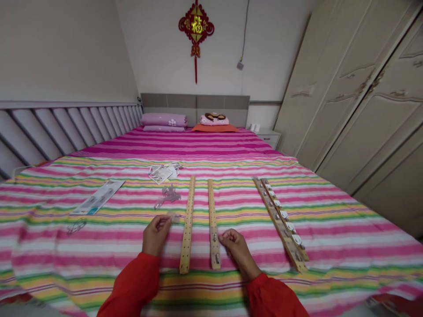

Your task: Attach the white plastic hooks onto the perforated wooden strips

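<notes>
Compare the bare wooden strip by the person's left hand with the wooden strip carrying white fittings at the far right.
The bare wooden strip shows only rows of small holes, while the fitted wooden strip carries a line of white-capped fittings. The bare strip points almost straight ahead, while the fitted strip lies slanted, beyond the right hand. Both are long, pale, narrow wooden pieces lying on the striped bedspread.

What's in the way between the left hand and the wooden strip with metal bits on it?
A holed wooden strip lies flat between the left hand, pinching a clear piece, and the strip with metal bits.
</notes>
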Tool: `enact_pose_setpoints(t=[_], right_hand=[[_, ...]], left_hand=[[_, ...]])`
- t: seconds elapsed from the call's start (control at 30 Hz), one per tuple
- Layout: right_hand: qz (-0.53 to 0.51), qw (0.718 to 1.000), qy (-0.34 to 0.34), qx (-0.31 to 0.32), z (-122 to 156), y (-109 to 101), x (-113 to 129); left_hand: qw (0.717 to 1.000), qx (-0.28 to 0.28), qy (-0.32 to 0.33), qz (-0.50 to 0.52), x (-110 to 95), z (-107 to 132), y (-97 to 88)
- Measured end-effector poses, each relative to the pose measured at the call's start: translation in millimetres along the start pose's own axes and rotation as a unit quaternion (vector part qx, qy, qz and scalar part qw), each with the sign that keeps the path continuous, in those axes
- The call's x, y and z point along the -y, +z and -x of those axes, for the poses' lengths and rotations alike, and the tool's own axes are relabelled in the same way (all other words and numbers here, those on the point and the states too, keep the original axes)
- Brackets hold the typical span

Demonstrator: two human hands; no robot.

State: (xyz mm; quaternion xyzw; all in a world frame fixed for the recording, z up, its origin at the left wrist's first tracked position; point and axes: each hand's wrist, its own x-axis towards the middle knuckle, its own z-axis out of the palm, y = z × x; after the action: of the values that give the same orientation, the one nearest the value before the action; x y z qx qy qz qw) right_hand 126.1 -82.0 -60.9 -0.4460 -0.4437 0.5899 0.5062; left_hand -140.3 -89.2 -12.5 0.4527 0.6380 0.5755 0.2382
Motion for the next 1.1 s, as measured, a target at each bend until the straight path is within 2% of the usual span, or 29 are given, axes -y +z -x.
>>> enact_pose_setpoints(t=[0.27, 0.5, 0.7, 0.87, 1.1], right_hand=[[-0.049, 0.998, 0.028, 0.0, 2, 2, 13], [-0.062, 0.997, 0.037, 0.025, 1, 10, 25], [-0.074, 0.997, 0.023, 0.02, -13, 12, 24], [-0.079, 0.997, 0.022, 0.002, -31, 13, 25], [-0.056, 0.998, 0.019, -0.025, -48, 17, 20]], left_hand=[[0.984, 0.177, -0.012, 0.022, -37, 33, 35.6], [0.964, 0.263, 0.003, 0.029, -49, 43, 72.0], [0.966, 0.252, -0.003, 0.06, -36, 28, 96.6], [0.962, 0.237, -0.081, 0.112, -29, 6, 112.0], [0.963, 0.237, -0.111, 0.067, -17, -11, 124.5]])
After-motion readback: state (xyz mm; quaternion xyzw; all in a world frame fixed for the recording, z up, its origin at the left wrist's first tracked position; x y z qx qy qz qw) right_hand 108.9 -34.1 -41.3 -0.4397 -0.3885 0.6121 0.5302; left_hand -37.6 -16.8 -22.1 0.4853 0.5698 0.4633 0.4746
